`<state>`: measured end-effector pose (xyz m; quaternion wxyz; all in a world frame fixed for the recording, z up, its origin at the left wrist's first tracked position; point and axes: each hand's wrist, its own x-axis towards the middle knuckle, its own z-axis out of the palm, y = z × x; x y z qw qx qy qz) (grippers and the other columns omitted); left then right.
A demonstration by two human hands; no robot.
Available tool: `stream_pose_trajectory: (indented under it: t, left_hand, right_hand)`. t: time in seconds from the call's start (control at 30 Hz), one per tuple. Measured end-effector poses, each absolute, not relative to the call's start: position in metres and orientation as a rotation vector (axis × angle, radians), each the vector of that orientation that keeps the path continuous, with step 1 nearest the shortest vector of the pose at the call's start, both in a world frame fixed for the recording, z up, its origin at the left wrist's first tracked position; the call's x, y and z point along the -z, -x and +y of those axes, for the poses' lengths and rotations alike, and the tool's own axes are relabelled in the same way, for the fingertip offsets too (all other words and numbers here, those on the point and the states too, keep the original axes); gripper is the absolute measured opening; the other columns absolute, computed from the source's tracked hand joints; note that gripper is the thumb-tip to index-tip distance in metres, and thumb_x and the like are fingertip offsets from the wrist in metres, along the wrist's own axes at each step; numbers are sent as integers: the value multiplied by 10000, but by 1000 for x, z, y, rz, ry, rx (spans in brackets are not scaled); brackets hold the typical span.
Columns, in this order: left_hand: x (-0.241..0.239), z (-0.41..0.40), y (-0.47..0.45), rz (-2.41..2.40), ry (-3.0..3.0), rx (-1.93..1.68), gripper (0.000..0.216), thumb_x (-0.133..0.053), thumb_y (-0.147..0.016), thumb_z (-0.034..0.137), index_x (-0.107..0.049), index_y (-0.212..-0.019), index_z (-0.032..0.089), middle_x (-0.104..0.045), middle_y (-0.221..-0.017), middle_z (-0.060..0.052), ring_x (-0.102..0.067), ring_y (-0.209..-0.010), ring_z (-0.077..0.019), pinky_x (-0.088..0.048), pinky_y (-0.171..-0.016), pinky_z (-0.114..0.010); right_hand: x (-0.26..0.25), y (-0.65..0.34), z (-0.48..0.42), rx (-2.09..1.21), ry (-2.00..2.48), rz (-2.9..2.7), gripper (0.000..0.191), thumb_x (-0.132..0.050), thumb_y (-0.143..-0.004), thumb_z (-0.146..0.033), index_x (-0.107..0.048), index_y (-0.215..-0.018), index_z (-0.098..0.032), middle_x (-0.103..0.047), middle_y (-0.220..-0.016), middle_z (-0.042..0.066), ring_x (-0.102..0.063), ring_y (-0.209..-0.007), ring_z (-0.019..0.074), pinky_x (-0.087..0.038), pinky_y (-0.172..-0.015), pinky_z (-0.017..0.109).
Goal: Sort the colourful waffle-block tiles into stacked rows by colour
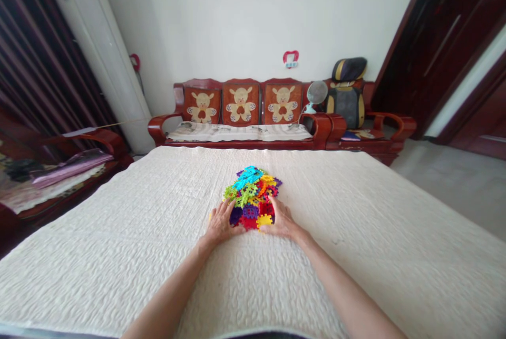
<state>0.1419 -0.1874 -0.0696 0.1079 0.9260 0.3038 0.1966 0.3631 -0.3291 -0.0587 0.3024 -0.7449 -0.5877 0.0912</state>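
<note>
A heap of colourful plastic interlocking tiles (251, 210) with notched edges lies in the middle of the cloth-covered table. Blue tiles (248, 175) top its far end, with green tiles (245, 195) just below them. Close to me are red tiles and a yellow tile (264, 220). My left hand (223, 223) rests against the heap's left side, fingers and thumb apart. On the right side, my right hand (281, 219) touches the heap, its thumb near the yellow tile and its fingers spread. Both palms face inward, partly covering the tiles at the edges.
A quilted white cloth (118, 233) covers the table. Beyond it stands a wooden sofa (330, 127) with bear-patterned cushions (241, 103) and a small fan (317, 92). A massage seat cushion (346, 97) sits at the right. An armchair (113, 144) is at the left.
</note>
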Motion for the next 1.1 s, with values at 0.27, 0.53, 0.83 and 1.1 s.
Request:
stream_pose_trajectory:
  t: [0.27,0.53,0.83,1.1]
  left_hand:
    - [72,-178,-151,972,-2711,-663,869,-648,-702,619,-360,-1434,248,-380,-1489,-145,-351,-1360,-341,-346,-1052,-521]
    - [74,-176,-149,902,-2756,-886,709,-578,-772,622,-472,-1339,209,-512,-1383,-143,-447,-1294,-301,-365,-1035,-482]
    - [73,-177,-150,927,-2730,-1021,464,-469,-887,508,-566,-1230,211,-590,-1285,-119,-525,-1220,-263,-425,-984,-438]
    - [75,-174,-148,887,-2774,-987,469,-459,-896,487,-533,-1271,215,-594,-1284,-116,-540,-1201,-257,-424,-985,-445]
  right_hand:
    - [65,-360,-309,-91,1925,-1516,964,-705,-651,-477,-250,-1455,-202,-437,-1414,159,-408,-1299,302,-291,-1052,495]
    - [74,-362,-310,112,1663,-1455,749,-587,-798,-462,-316,-1416,-138,-449,-1421,182,-457,-1287,281,-390,-1043,454]
    - [76,-368,-306,131,1627,-1441,592,-546,-834,-415,-421,-1351,-152,-563,-1312,163,-540,-1212,268,-442,-1011,460]
    - [77,-366,-303,128,1695,-1425,560,-534,-839,-384,-440,-1332,-134,-572,-1304,162,-550,-1194,272,-432,-1008,463]
